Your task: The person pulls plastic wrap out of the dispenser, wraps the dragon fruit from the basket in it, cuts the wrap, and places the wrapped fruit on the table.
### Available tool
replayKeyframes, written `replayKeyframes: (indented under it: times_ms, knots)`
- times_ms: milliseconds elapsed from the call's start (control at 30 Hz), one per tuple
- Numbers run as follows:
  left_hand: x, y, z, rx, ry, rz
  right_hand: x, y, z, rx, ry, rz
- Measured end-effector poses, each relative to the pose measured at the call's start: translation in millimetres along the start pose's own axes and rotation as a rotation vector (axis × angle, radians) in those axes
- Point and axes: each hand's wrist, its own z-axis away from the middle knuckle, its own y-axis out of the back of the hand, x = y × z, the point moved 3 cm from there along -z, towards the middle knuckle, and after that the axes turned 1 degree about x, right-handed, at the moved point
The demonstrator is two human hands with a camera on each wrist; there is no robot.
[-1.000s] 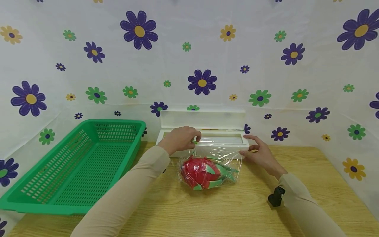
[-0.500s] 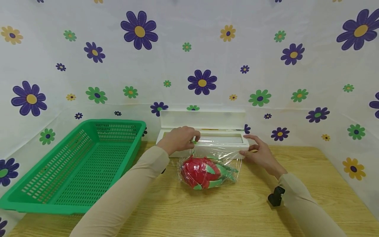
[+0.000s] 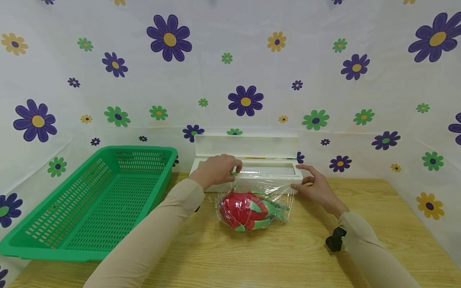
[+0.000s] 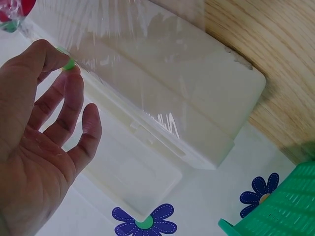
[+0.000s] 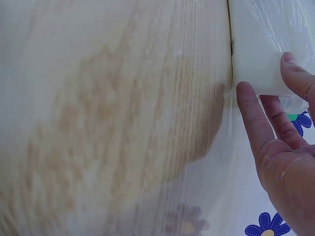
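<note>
A white cling film box (image 4: 221,103) lies at the back of the table with its lid (image 3: 248,146) raised. Clear cling film (image 3: 282,192) runs from its front edge over a red and green dragon fruit (image 3: 245,211), which lies wrapped before the box. My left hand (image 3: 216,170) pinches a small green slider (image 4: 69,64) on the box's edge, left of its middle, between thumb and forefinger; its other fingers are loosely bent. At the right end, my right hand (image 3: 318,189) grips the box, its thumb and fingers set against the end and corners.
A green plastic basket (image 3: 54,253) with slotted walls stands on the left. The wooden table (image 3: 288,260) reaches back to a white flowered cloth (image 3: 216,80) behind the box. A black device (image 3: 335,239) is strapped at the right wrist.
My left hand has shifted very slightly left along the box's edge. My right hand, the box and the wrapped dragon fruit stay in place.
</note>
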Motion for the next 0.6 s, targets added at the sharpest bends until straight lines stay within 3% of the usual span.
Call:
replayKeyframes:
  times_ms: [600]
  knots:
    - [-2.5,-0.6,0.7,0.004,0.003,0.002,3.4,-0.1,-1.9,0.004,0.008,-0.012]
